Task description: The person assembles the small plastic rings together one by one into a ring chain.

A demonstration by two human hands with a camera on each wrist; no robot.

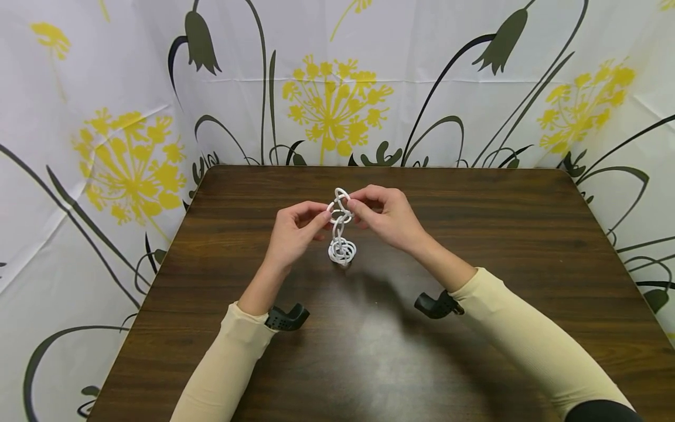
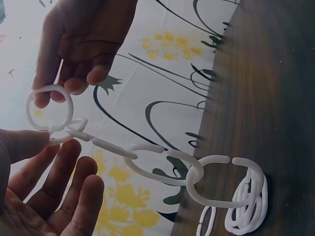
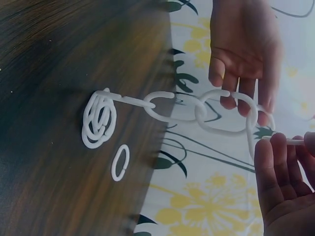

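A chain of white plastic links [image 1: 338,231] hangs between both hands above the table, seen in all views. My left hand [image 1: 295,231] pinches one of the upper links between thumb and fingers. With thumb and fingertips, my right hand [image 1: 387,217] grips the topmost link [image 2: 71,105]; whether it is hooked into the link beside it I cannot tell. The chain's lower end runs down to a bunched heap of links [image 3: 86,123] on the table. A single loose link [image 3: 127,155] lies beside that heap, apart from it.
The dark wood-grain table [image 1: 506,234] spreads out under both arms. A white cloth with yellow and green flowers [image 1: 422,35] stands behind it and at its sides. Black camera mounts [image 1: 287,317] sit on both wrists, over cream sleeves [image 1: 532,328].
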